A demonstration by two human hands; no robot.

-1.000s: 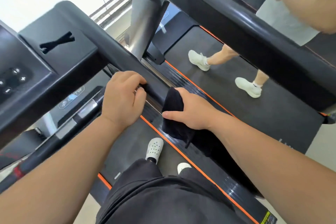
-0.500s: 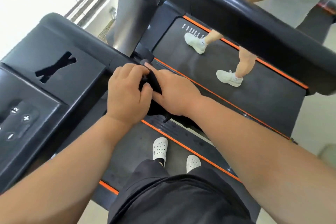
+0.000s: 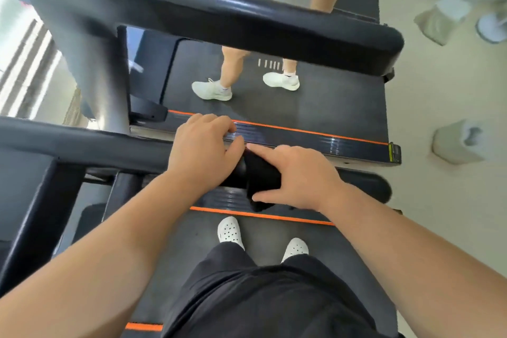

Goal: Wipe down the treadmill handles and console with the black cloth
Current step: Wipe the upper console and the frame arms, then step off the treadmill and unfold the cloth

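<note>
Pale gym flooring [image 3: 439, 96] shows beyond the treadmill handle [image 3: 365, 185], where both hands sit side by side. The left hand [image 3: 204, 149] curls its fingers over the bar, and the right hand [image 3: 296, 175] clasps the black cloth [image 3: 262, 173] wrapped around it — thumb underneath, forefinger stretched on top.

Both bare arms reach forward and come close together. The left hand [image 3: 203, 148] lies palm down, its fingers curled over the handle [image 3: 82, 143]. The right hand [image 3: 296, 177] sits just beside it and grips the black cloth [image 3: 260, 173] between a long first finger on top and the thumb below. That fingertip almost meets the left thumb.
</note>
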